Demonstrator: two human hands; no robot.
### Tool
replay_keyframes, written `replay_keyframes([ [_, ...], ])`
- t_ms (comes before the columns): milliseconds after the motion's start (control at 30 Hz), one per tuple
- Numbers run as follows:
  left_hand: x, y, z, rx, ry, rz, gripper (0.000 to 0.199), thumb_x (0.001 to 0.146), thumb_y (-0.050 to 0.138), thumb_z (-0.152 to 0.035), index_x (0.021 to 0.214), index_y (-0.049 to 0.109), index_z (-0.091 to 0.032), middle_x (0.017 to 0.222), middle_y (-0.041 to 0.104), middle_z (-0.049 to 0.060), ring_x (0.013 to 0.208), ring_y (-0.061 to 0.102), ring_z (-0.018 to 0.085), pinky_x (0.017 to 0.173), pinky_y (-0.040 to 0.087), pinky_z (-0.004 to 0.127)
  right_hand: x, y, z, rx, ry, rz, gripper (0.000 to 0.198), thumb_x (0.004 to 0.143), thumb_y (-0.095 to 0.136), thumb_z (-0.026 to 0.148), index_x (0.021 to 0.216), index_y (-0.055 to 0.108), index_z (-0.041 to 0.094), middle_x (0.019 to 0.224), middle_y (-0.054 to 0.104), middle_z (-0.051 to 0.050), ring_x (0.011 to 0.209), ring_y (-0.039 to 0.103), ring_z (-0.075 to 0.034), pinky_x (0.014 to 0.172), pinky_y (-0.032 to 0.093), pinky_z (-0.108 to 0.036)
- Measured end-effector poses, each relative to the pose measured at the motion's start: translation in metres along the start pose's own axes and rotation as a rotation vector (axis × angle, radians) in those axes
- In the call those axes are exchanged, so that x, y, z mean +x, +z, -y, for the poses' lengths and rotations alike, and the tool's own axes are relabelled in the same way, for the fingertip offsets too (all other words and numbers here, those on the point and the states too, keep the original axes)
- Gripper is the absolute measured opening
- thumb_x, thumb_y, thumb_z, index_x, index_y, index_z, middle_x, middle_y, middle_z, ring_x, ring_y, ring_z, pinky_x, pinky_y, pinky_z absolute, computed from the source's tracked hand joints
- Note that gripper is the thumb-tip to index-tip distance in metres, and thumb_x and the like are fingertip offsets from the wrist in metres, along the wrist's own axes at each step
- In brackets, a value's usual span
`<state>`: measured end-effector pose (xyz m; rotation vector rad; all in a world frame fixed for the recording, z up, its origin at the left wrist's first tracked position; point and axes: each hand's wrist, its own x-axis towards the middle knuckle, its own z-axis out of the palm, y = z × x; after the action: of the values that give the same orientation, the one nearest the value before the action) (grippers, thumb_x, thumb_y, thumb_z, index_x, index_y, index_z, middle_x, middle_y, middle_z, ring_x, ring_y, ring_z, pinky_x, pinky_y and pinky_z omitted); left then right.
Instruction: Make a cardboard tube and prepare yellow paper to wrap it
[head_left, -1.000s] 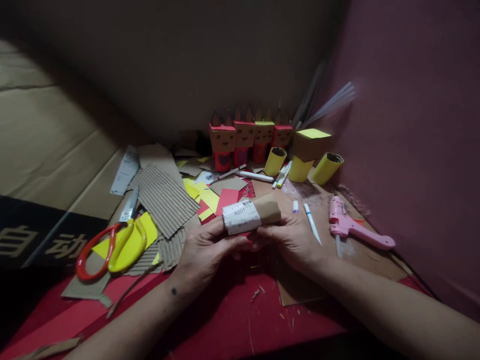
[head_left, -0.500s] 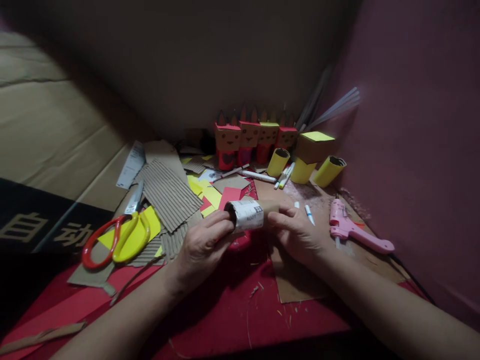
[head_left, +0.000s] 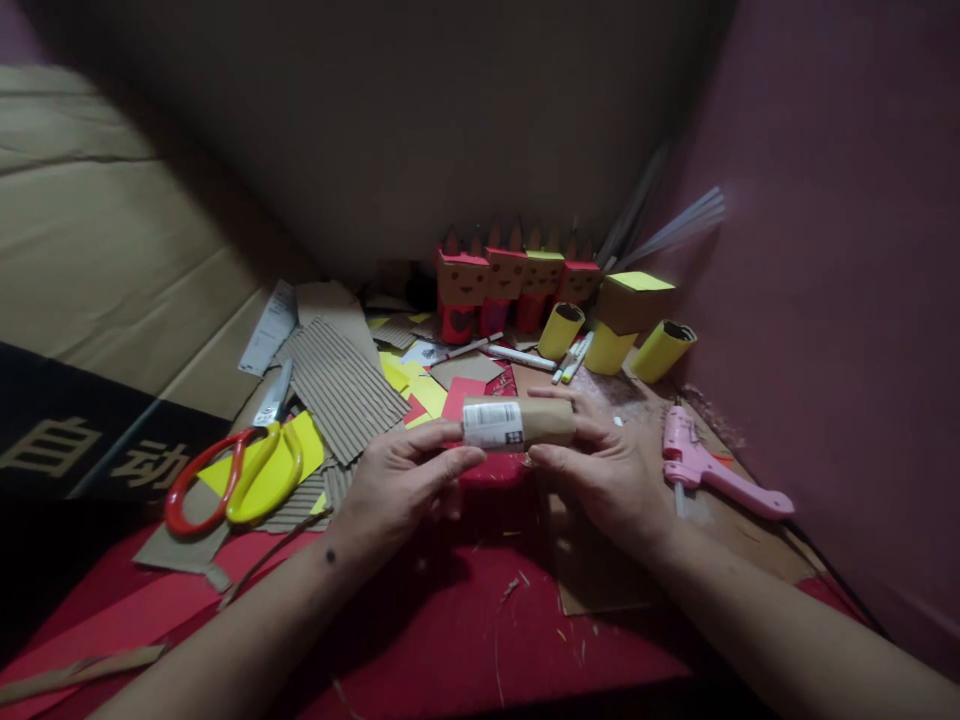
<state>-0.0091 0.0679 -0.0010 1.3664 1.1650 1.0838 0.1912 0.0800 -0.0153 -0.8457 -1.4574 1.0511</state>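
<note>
A brown cardboard tube (head_left: 550,421) with a white printed label (head_left: 489,424) lies sideways between my hands, above the red table surface. My left hand (head_left: 409,475) grips its left end, thumb along the lower edge. Around the right end my right hand (head_left: 600,465) is closed, the thumb in front and fingers behind. Beyond the tube stand two open yellow tubes, one (head_left: 561,331) upright-leaning and another (head_left: 664,351) tilted. Between them is a yellow tube topped by a brown box head (head_left: 632,302) with a yellow top.
Left lie scissors (head_left: 202,490) with red and yellow handles, beside corrugated cardboard (head_left: 349,385) and paper scraps. Several box-headed figures (head_left: 463,280) stand at the back. A pink glue gun (head_left: 712,480) rests on the right; markers (head_left: 517,355) lie mid-table. Walls enclose the back and right.
The tube has been turned in my hands, so its open left end no longer shows and the label faces differently. My right hand's fingers have shifted behind it.
</note>
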Motion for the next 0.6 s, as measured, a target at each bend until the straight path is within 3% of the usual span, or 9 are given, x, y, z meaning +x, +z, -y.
replay_keyframes([
  [133,0.005,0.000,0.003,-0.239,-0.168,0.078,0.022,0.076,0.068,-0.032,0.084,0.069,-0.012,0.049,0.063,0.001,0.036,0.051,0.009,0.038,0.041,0.018,-0.005,0.002,0.004,-0.226,-0.151,-0.012,0.016,0.078,0.070,0.022,0.093,0.073,0.027,0.125,0.054,-0.004,0.124,0.045,-0.023,0.106,0.034,-0.041],
  [233,0.008,0.001,0.004,-0.305,-0.161,0.104,0.017,0.076,0.069,-0.027,0.082,0.068,-0.012,0.057,0.068,0.004,0.041,0.056,0.009,0.044,0.046,0.018,-0.005,0.003,0.004,-0.217,-0.131,0.008,0.017,0.079,0.069,0.023,0.095,0.072,0.026,0.129,0.051,-0.004,0.126,0.042,-0.023,0.107,0.034,-0.040],
  [367,0.010,0.002,0.007,-0.367,-0.156,0.148,0.022,0.077,0.069,-0.029,0.092,0.068,-0.013,0.065,0.071,0.006,0.047,0.061,0.011,0.046,0.048,0.019,-0.003,0.002,0.005,-0.193,-0.093,0.013,0.017,0.081,0.066,0.022,0.096,0.072,0.026,0.130,0.050,-0.004,0.126,0.043,-0.023,0.106,0.036,-0.039],
  [600,0.015,0.001,0.011,-0.583,-0.223,0.223,0.019,0.076,0.071,-0.029,0.084,0.066,-0.013,0.059,0.067,0.005,0.041,0.058,0.010,0.039,0.045,0.016,-0.007,0.004,0.005,-0.308,-0.327,0.010,0.020,0.077,0.063,0.008,0.089,0.066,0.024,0.130,0.048,-0.007,0.126,0.044,-0.024,0.105,0.036,-0.042],
])
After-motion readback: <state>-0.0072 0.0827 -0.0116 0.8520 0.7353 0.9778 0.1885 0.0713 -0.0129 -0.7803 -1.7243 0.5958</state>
